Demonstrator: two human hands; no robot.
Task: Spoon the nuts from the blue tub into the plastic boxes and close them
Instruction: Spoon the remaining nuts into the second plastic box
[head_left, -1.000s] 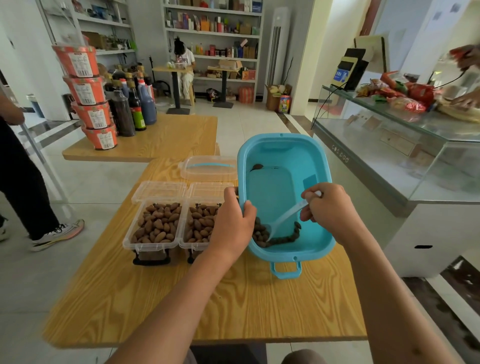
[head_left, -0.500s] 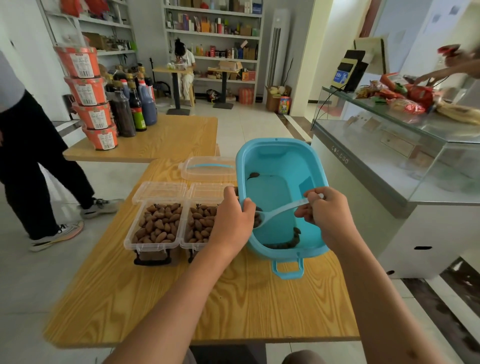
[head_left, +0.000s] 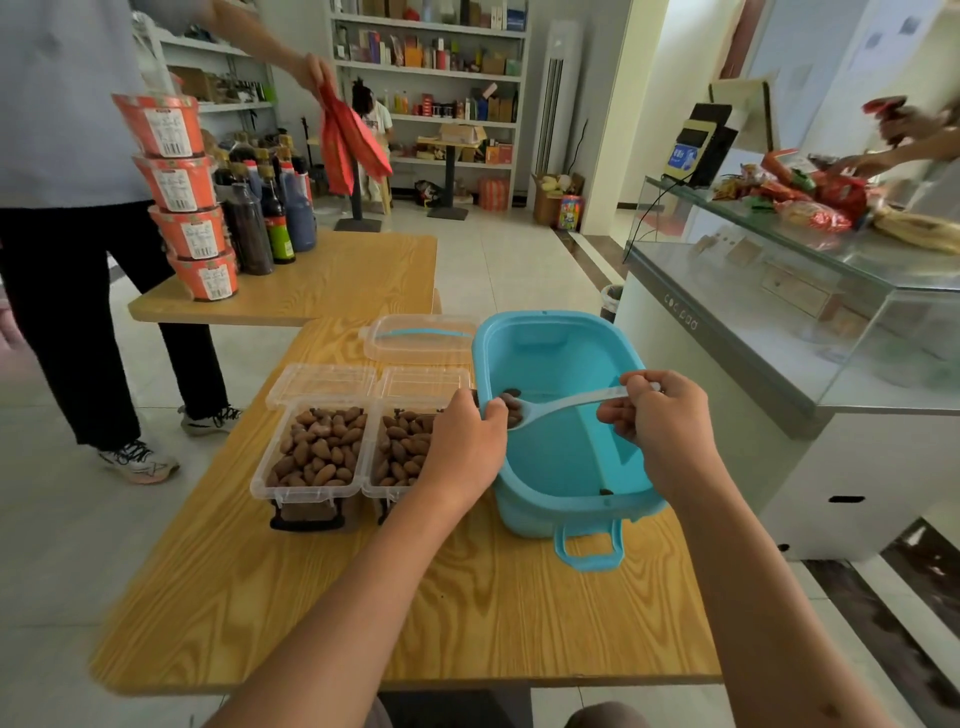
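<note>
The blue tub (head_left: 561, 467) stands tilted on the wooden table (head_left: 467, 623), its left rim gripped by my left hand (head_left: 462, 447). My right hand (head_left: 660, 421) pinches the handle of a white plastic spoon (head_left: 561, 406), whose bowl holds a few brown nuts just inside the tub's left rim. Hardly any nuts lie in the tub's bottom. Two clear plastic boxes sit left of the tub, lids open behind them: the left box (head_left: 311, 452) and the right box (head_left: 402, 447), both filled with nuts. My left hand covers part of the right box.
A clear lid with a blue handle (head_left: 418, 335) lies behind the boxes. A second table (head_left: 343, 280) holds stacked orange tubs and dark bottles. A person (head_left: 67, 218) stands at the left. A glass counter (head_left: 810, 291) stands at the right.
The spoon has come up out of the tub's near end with nuts and moved left to the rim by my left hand. The person at the left has stepped closer.
</note>
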